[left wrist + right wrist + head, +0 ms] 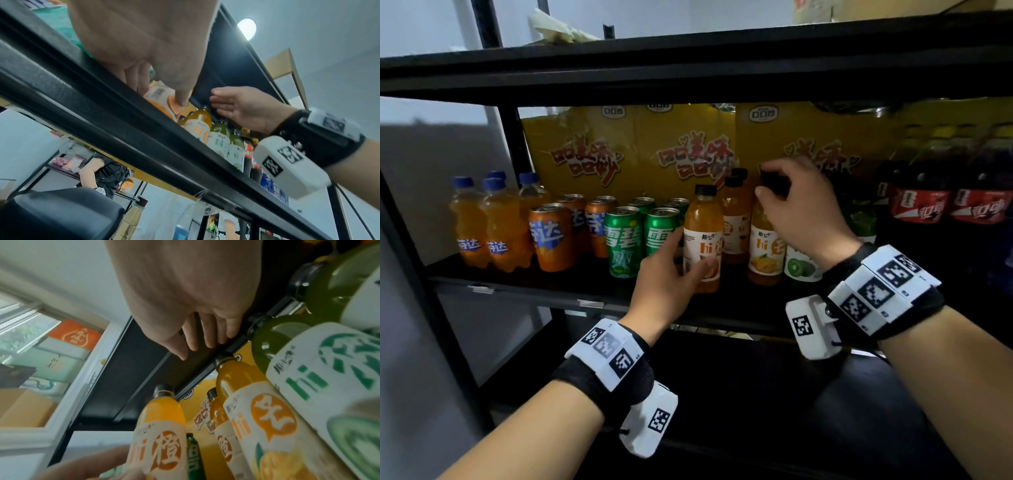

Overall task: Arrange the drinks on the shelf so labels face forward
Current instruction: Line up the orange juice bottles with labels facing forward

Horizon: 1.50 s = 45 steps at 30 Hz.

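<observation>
At lower centre of the head view, the left hand (671, 274) grips the orange juice bottle (703, 236) standing at the front edge of the shelf (524, 286), its label facing out. Right of centre, the right hand (801, 209) reaches over the mango juice bottle (765, 253); its fingers look loosely spread above the cap, though blur makes contact uncertain. Yellow cartons (599, 150) line the back.

front edge open | upper shelf (688, 68) low over caps | yellow cartons (585, 150) block rear | green cans (623, 236) crowd left
</observation>
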Tool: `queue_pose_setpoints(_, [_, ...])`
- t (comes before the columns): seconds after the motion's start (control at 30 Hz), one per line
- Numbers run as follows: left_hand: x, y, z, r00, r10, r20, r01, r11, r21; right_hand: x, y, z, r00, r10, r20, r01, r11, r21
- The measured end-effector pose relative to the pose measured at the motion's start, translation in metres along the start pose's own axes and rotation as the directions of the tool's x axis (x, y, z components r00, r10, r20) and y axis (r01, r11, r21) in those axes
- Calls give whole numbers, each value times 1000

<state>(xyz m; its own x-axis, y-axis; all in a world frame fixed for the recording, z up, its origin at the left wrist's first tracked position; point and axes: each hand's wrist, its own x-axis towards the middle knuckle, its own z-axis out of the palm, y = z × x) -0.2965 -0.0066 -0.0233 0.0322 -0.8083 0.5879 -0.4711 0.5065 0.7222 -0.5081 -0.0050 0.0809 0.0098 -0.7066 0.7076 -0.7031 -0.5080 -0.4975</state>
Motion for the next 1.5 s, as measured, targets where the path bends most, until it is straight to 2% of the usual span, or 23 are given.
queue_pose_setpoints(0.13, [1, -1, 2, 999, 26, -18, -24, 994, 106, 14, -7, 0, 968, 65, 244, 14, 951, -308])
queue_pose_setpoints(0.23, [0, 0, -1, 996, 49, -76, -40, 992, 123, 19, -9, 0, 947, 79, 310, 58, 910, -409])
queue_pose_setpoints(0.37, [-2, 0, -7, 990, 17, -140, -2, 995, 103, 24, -13, -3, 969, 91, 228, -1, 929, -369])
queue_pose_setpoints(0.47, [-6, 3, -11, 981, 60, -186, -27, 984, 173, 23, -16, -1, 963, 114, 245, -22, 937, -348])
queue_pose_setpoints(0.6, [-10, 15, -14, 941, 189, -280, -159, 979, 128, 19, -18, -3, 971, 97, 219, -35, 962, -271])
queue_pose_setpoints(0.7, [-11, 31, -8, 924, 300, -237, -290, 954, 78, 15, -20, -6, 979, 77, 187, -42, 982, -184])
queue_pose_setpoints(0.77, [-10, 41, -1, 927, 322, -190, -322, 946, 31, 12, -20, -11, 987, 61, 149, -45, 993, -109])
queue_pose_setpoints(0.83, [-7, 49, 7, 962, 257, -93, -265, 961, -77, 10, -22, -19, 993, 33, 113, -31, 999, -19])
queue_pose_setpoints(0.9, [-6, 57, 15, 985, 166, 48, -152, 965, -213, 8, -24, -27, 994, 18, 107, -29, 994, 105])
queue_pose_setpoints(0.97, [-3, 64, 21, 982, 71, 177, -4, 935, -354, 7, -27, -33, 993, 45, 110, -71, 967, 245])
queue_pose_setpoints(1.07, [-1, 70, 25, 938, -55, 341, 244, 806, -539, 3, -27, -32, 988, 99, 115, -135, 916, 377])
queue_pose_setpoints(1.17, [-3, 73, 26, 918, -101, 383, 344, 681, -647, -6, -22, -27, 983, 163, 86, -184, 877, 443])
queue_pose_setpoints(1.27, [-3, 74, 27, 926, -110, 362, 351, 605, -715, -22, -16, -16, 950, 251, 186, -309, 841, 443])
queue_pose_setpoints(1.33, [-2, 74, 25, 934, -126, 334, 337, 614, -713, -31, -12, -8, 918, 295, 264, -391, 788, 477])
queue_pose_setpoints(1.5, [-8, 72, 23, 934, -148, 325, 339, 652, -678, -34, -5, -6, 913, 320, 254, -407, 664, 627])
